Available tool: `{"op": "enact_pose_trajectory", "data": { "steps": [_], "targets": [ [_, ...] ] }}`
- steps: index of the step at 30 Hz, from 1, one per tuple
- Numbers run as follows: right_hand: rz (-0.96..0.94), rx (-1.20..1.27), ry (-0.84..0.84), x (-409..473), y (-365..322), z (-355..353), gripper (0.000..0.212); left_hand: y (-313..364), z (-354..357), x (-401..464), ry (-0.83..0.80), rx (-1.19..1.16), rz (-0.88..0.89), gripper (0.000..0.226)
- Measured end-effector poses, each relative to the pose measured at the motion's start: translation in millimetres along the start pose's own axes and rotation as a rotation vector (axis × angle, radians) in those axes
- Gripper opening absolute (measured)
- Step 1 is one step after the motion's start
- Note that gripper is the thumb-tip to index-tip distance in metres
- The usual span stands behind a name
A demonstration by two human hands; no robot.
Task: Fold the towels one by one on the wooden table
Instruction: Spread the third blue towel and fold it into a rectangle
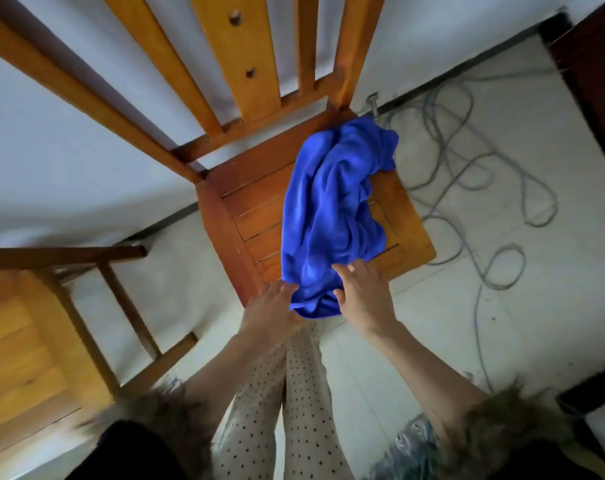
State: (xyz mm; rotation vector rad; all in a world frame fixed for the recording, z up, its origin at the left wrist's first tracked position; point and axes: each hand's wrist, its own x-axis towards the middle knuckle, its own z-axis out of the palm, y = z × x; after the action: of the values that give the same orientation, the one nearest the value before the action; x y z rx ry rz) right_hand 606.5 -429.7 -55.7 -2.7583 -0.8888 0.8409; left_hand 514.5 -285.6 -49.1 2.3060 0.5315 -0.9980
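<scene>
A crumpled blue towel (335, 209) lies heaped on the seat of a wooden chair (252, 209), its near end drooping over the seat's front edge. My left hand (273, 306) reaches the towel's near left corner with straight fingers touching the cloth. My right hand (363, 292) lies flat on the towel's near right part, fingers spread. Neither hand has the cloth gripped as far as I can see.
A second wooden chair (27, 341) stands at the left. Grey cables (467, 188) loop over the white floor to the right of the chair. A dark wooden piece (595, 81) stands at the far right. My legs in dotted trousers (294, 393) are below.
</scene>
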Motion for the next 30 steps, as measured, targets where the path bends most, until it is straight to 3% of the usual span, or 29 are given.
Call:
{"op": "enact_pose_trajectory", "data": {
  "steps": [4, 7, 10, 12, 14, 17, 25, 30],
  "targets": [
    [-0.112, -0.104, 0.027, 11, 7, 25, 0.057, -6, 24, 25, 0.020, 0.087, -0.007, 0.052],
    [-0.143, -0.184, 0.037, 16, 10, 35, 0.053, -6, 25, 34, 0.078, 0.115, 0.006, 0.035],
    [-0.110, -0.155, 0.151, 22, 7, 28, 0.018, -3, 7, 30, 0.164, -0.130, -0.054, 0.029],
    [-0.128, -0.053, 0.192, 26, 2, 13, 0.020, 0, -13, 19, 0.228, -0.308, -0.080, 0.027],
    [-0.160, 0.094, 0.184, 25, -9, -8, 0.025, 2, -36, 8, 0.286, -0.381, -0.078, 0.025],
    [-0.120, 0.279, 0.195, 19, -26, -55, 0.016, 4, -74, -9, 0.334, -0.412, -0.040, 0.016],
    [-0.265, 0.275, 0.387, -12, -67, -203, 0.027, 26, -207, -104, 0.580, -0.348, 0.253, 0.011],
    [-0.362, 0.395, 0.373, -43, -107, -276, 0.024, 39, -272, -184, 0.757, -0.317, 0.393, 0.013]
  ]
}}
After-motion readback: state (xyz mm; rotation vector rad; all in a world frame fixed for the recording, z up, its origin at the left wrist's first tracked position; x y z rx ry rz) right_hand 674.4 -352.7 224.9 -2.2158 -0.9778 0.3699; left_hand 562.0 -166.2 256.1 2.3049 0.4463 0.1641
